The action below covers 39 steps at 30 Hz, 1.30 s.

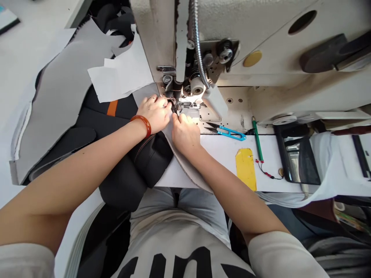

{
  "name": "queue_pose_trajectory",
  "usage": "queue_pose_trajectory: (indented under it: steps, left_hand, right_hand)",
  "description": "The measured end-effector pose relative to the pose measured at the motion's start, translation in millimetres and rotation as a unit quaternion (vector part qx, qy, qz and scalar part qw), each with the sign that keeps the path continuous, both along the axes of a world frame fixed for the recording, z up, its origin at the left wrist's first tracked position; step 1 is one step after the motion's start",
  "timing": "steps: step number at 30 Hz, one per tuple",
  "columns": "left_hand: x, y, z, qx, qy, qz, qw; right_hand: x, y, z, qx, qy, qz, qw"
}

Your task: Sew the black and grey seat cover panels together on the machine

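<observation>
Both my hands are at the foot of a sewing machine [174, 94], on a padded fabric piece [188, 169] with grey backing. My left hand [155, 114], with an orange-brown bangle [142, 122] on its wrist, lies on the fabric left of the needle area, fingers bent and pressed together. Closed just in front of the presser foot, my right hand [186, 133] grips the fabric edge. Beneath my left forearm bulges black stitched material [152, 162], part of the same bundle. The needle tip and the seam under my fingers are hidden.
Large grey-backed panels [62, 85] and white backing pieces [124, 69] are heaped at left. Right of my hands lie blue thread snips [230, 132], a yellow tag [245, 169], a green pen [257, 141] and a dark phone-like device [300, 154]. The machine arm [269, 31] overhangs the back.
</observation>
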State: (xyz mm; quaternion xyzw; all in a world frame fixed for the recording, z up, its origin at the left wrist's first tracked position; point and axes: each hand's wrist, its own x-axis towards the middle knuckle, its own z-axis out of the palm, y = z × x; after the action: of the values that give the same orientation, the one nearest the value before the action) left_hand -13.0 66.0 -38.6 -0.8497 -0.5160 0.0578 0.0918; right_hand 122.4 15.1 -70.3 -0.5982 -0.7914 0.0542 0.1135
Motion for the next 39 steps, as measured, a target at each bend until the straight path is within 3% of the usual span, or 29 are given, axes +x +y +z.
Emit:
queue_pose_trajectory:
  steps: [8, 11, 13, 15, 18, 20, 22, 24, 27, 30, 33, 36, 39]
  left_hand:
    - [6.6, -16.8, 17.2, -0.032, 0.037, -0.007, 0.999]
    - [-4.8, -34.8, 31.9, -0.149, 0.063, -0.091, 0.983]
    - [-10.6, -48.4, 39.7, -0.242, 0.062, -0.155, 0.956]
    - [-12.5, -58.2, 41.3, -0.246, 0.022, -0.154, 0.957]
    - [-14.1, -59.2, 32.7, -0.173, -0.116, -0.08, 0.975]
    - [-20.0, -52.0, 24.6, -0.135, -0.222, 0.007, 0.966]
    - [-28.9, -43.2, 17.9, -0.09, -0.288, 0.108, 0.947]
    - [-36.6, -37.0, 14.2, -0.049, -0.3, 0.176, 0.936]
    - [-38.4, -33.7, 15.3, -0.051, -0.241, 0.167, 0.955]
    - [-30.9, -30.6, 21.8, -0.112, -0.175, 0.093, 0.974]
    - [-23.4, -22.9, 26.6, -0.2, -0.109, -0.047, 0.973]
    - [-21.6, -17.9, 25.5, -0.21, -0.022, -0.191, 0.959]
    - [-22.6, -20.5, 20.6, -0.173, 0.008, -0.216, 0.961]
  right_hand:
    - [3.9, -1.2, 4.0, -0.022, 0.069, -0.015, 0.997]
    - [12.4, 0.0, 5.0, -0.051, 0.158, -0.015, 0.986]
    - [19.7, 2.0, 4.8, -0.085, 0.288, -0.025, 0.954]
    - [27.0, 2.5, 4.9, -0.126, 0.432, -0.037, 0.892]
    - [38.2, -4.3, 5.5, -0.179, 0.564, -0.016, 0.806]
    - [46.0, -12.6, 4.5, -0.188, 0.584, 0.05, 0.788]
    - [50.8, -20.0, 2.1, -0.158, 0.533, 0.142, 0.819]
    - [47.0, -24.1, 0.2, -0.105, 0.399, 0.237, 0.88]
    - [20.6, -23.9, 3.9, -0.007, 0.172, 0.324, 0.93]
    - [-8.8, -22.1, 14.3, 0.048, 0.053, 0.337, 0.939]
    - [-8.1, -28.6, 17.5, 0.035, 0.007, 0.374, 0.927]
    - [16.6, -46.1, 6.7, 0.037, 0.038, 0.371, 0.927]
    - [32.0, -64.3, -12.5, 0.013, 0.152, 0.319, 0.935]
